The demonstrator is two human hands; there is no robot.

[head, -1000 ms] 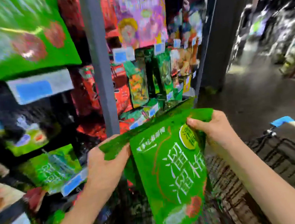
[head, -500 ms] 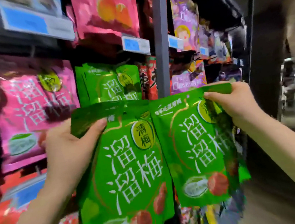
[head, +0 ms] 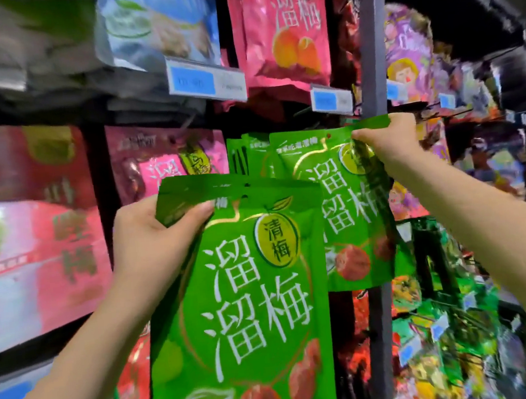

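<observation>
My left hand (head: 150,237) grips the top left corner of a large green snack bag (head: 243,312) with white characters, held upright in front of me. There seems to be more than one bag in that grip, judging by the layered top edges. My right hand (head: 390,143) pinches the top right corner of a second green snack bag (head: 342,211), raised against the shelf. Right behind it more green bags (head: 248,156) of the same kind hang on the rack.
Pink snack bags (head: 163,166) hang to the left and above (head: 278,29). Blue-and-white price tags (head: 207,81) line the shelf edge. A grey upright post (head: 370,46) divides the shelving. Colourful packets (head: 436,337) fill the lower right racks.
The view has swung from the cart and aisle to the shelf. Both hands have lifted the green bags, and my right hand has carried its bag up to the hanging green bags.
</observation>
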